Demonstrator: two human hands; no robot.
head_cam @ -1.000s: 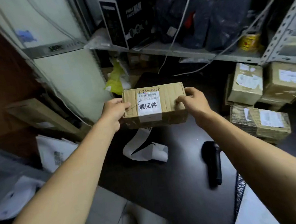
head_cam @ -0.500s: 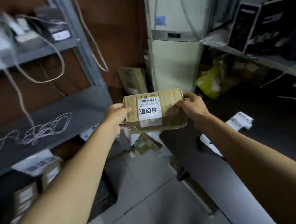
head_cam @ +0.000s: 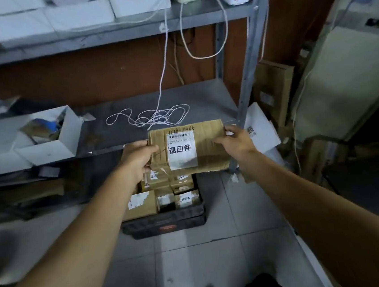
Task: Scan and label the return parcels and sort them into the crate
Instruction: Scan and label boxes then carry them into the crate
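I hold a brown cardboard parcel (head_cam: 207, 146) in the air with both hands. It bears a white barcode label (head_cam: 181, 149) with black characters and a handwritten number along its top edge. My left hand (head_cam: 138, 158) grips its left end, my right hand (head_cam: 237, 141) grips its right end. Directly below the parcel, a black plastic crate (head_cam: 166, 220) stands on the tiled floor. Several labelled cardboard parcels (head_cam: 141, 204) lie inside it, partly hidden by the held parcel.
A grey metal shelf (head_cam: 202, 95) stands behind the crate, with a coiled white cable (head_cam: 150, 118) and an open white box (head_cam: 50, 139) on it. The shelf upright (head_cam: 245, 83) rises just right of the parcel. Flat cartons (head_cam: 274, 90) lean at the right.
My view has swung left from the dark desk to the shelf and the floor crate. The parcel, still held in both hands, now hangs above the crate.
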